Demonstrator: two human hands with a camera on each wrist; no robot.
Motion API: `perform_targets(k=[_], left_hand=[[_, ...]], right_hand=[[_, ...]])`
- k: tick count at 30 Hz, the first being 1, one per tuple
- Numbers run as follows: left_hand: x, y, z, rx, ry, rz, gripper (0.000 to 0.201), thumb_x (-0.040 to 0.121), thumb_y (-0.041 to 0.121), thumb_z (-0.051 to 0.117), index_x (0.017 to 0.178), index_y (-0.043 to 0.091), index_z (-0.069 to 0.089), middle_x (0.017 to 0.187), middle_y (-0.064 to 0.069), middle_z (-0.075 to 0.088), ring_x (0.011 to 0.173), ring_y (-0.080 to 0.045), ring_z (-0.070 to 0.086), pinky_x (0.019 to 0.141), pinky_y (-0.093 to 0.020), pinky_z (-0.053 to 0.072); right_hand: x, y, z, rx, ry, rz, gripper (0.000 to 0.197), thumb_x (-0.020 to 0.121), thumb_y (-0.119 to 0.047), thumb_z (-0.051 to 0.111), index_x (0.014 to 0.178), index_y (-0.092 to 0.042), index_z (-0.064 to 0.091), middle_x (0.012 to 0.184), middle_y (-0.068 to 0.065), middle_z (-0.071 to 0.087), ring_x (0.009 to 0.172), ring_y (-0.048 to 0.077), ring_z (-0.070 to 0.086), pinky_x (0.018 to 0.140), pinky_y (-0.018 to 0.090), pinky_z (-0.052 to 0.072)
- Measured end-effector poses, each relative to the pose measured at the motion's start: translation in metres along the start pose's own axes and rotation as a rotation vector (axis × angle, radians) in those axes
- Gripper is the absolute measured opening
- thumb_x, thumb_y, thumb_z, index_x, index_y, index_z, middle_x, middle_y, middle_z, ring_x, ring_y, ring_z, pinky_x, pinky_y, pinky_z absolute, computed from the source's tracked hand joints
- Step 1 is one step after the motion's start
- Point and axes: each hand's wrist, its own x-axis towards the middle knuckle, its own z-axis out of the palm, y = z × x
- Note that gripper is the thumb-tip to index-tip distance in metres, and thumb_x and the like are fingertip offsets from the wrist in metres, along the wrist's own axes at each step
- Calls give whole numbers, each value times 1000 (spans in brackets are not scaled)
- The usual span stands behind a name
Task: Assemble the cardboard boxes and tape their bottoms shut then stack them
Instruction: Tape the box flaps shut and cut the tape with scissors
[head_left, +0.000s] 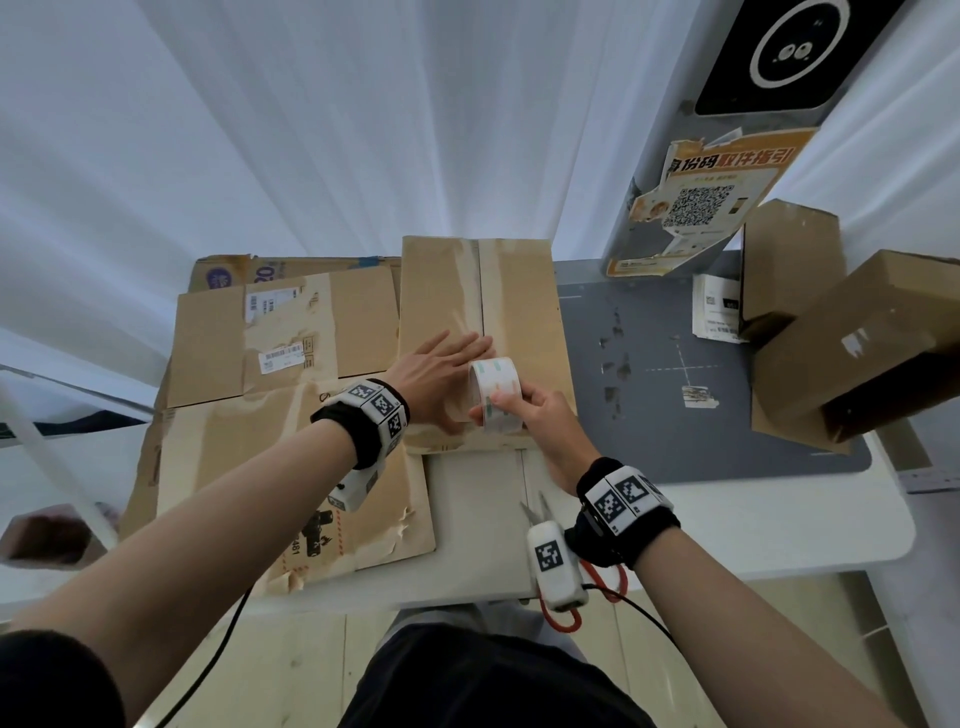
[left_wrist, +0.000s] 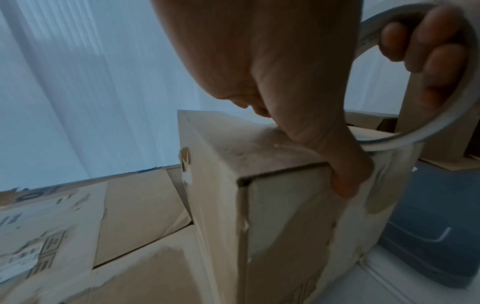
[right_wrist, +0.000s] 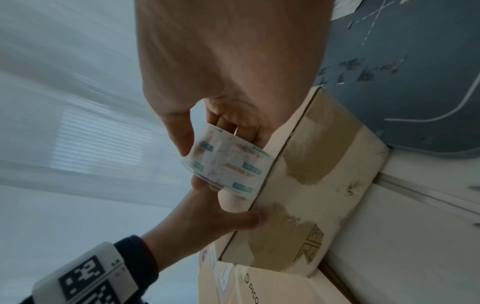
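An assembled cardboard box (head_left: 524, 312) stands in the middle of the table, its closed flaps facing up with a seam down the centre. My left hand (head_left: 457, 348) lies flat on those flaps, fingers straight, the thumb (left_wrist: 345, 176) hooked over the near edge of the box (left_wrist: 272, 216). My right hand (head_left: 511, 410) holds a roll of printed clear tape (head_left: 496, 395) at the box's near edge, fingers through its core. The right wrist view shows the tape roll (right_wrist: 228, 162) against the box (right_wrist: 317, 164). In the left wrist view the roll's rim (left_wrist: 389, 140) sits on the box top.
Flattened cardboard sheets (head_left: 280, 332) cover the table's left side. Two assembled boxes (head_left: 857, 343) sit at the right on a grey mat (head_left: 675, 426). Red-handled scissors (head_left: 540, 509) lie near the front edge under my right wrist. A post with a poster (head_left: 701, 202) stands behind.
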Motion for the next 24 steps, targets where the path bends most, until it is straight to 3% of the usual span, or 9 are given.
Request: perform_targets(k=[4, 6, 11, 21, 24], left_hand=[[1, -3, 7, -53, -20, -7, 118, 76, 65, 67, 159, 19, -3, 166, 4, -13, 153, -14, -2, 124, -37, 0], [2, -3, 9, -55, -32, -13, 117, 76, 65, 67, 159, 19, -2, 166, 4, -13, 153, -13, -2, 123, -38, 0], [4, -4, 11, -79, -38, -27, 114, 78, 62, 67, 159, 23, -3, 165, 7, -14, 153, -13, -1, 124, -42, 3], [2, -1, 7, -104, -56, -18, 115, 79, 61, 67, 159, 19, -4, 166, 5, -13, 153, -13, -2, 123, -47, 3], [1, 1, 6, -115, -53, -15, 114, 80, 62, 65, 159, 19, -6, 166, 5, -14, 153, -13, -3, 123, -48, 2]], right_hand=[[4, 1, 5, -32, 13, 2, 26, 99, -21, 57, 120, -11, 67, 100, 9, 77, 90, 9, 68, 87, 27, 47], [4, 5, 5, -43, 12, 12, 26, 99, -21, 56, 119, -10, 68, 99, 8, 77, 96, 12, 67, 89, 27, 45], [3, 7, 8, -32, 16, 21, 27, 99, -20, 57, 120, -6, 68, 104, 11, 76, 107, 19, 69, 82, 14, 44], [1, 8, 12, -46, 24, 20, 27, 99, -23, 59, 113, -2, 69, 97, 9, 78, 98, 16, 72, 98, 28, 49], [-2, 6, 12, -48, 33, 12, 27, 99, -22, 59, 113, -1, 69, 96, 10, 78, 94, 15, 73, 96, 27, 51]])
